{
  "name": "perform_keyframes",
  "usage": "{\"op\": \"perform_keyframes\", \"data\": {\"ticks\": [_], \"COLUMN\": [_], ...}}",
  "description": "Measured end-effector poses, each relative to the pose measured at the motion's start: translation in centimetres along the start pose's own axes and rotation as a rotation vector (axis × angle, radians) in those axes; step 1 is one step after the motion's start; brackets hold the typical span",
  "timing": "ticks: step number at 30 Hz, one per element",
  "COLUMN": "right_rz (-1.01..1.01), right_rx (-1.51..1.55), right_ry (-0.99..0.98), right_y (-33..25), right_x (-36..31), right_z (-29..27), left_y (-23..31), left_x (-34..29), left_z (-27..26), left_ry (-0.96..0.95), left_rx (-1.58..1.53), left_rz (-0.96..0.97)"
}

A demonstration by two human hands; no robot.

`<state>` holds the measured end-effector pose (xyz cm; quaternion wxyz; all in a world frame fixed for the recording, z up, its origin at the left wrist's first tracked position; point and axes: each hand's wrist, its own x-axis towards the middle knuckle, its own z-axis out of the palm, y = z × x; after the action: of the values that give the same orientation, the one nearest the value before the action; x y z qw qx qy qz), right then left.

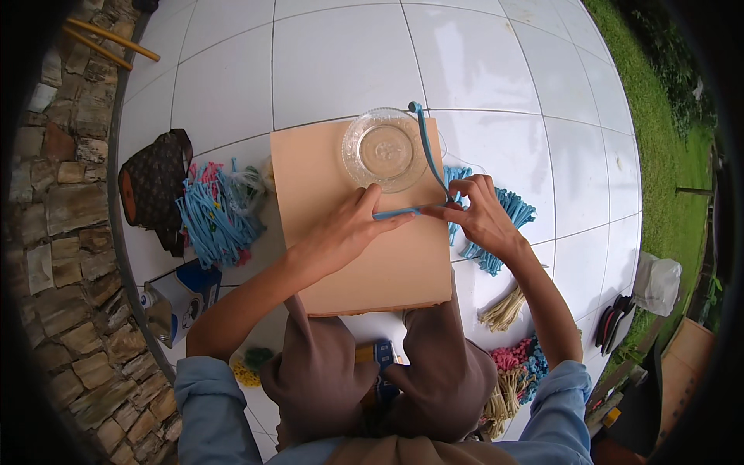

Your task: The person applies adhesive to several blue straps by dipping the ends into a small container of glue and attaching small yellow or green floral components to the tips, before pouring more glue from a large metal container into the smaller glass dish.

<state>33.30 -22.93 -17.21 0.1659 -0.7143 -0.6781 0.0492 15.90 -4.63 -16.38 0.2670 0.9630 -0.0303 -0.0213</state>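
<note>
Stretched level between my two hands is a blue cord point(397, 213), over a tan board point(349, 271) that lies in front of my knees. My left hand point(349, 225) pinches its left end between thumb and fingers. My right hand point(482, 217) is closed on the cord at the board's right edge. From there a darker length rises and curves away, ending in a knob at the top. A clear round glass plate point(350, 151) rests on the far part of the board, just beyond my left fingertips.
Blue cord bundles point(515, 208) lie right of the board, and a blue-and-pink pile point(221, 221) lies left beside a brown patterned bag point(151, 182). Straw-coloured strands point(504, 310) and a pink bundle point(511, 356) sit near my right arm. A stone wall point(77, 310) borders the tiles.
</note>
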Motion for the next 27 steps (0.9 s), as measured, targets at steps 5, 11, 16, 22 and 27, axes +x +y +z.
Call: {"op": "perform_keyframes", "data": {"ticks": [5, 11, 16, 22, 27], "right_rz": [0.025, 0.297, 0.367, 0.408, 0.397], "right_rx": [0.018, 0.626, 0.648, 0.880, 1.027], "right_ry": [0.002, 0.340, 0.528, 0.534, 0.391], "right_y": [0.2, 0.2, -2.1, -9.8, -16.5], "right_x": [0.0, -1.9, -3.6, -4.0, 0.7], "right_z": [-0.3, 3.8, 3.1, -10.1, -23.0], "left_y": [-0.2, -0.2, 1.6, 7.0, 13.1], "left_x": [0.0, -0.1, -1.5, -4.7, -7.5], "left_z": [-0.1, -0.3, -0.8, -7.4, -16.2], "left_ry": [0.012, -0.043, 0.135, 0.665, 1.189], "left_rx": [-0.009, 0.036, -0.347, -0.593, 0.523], "left_rz": [-0.003, 0.018, -0.063, -0.060, 0.520]}}
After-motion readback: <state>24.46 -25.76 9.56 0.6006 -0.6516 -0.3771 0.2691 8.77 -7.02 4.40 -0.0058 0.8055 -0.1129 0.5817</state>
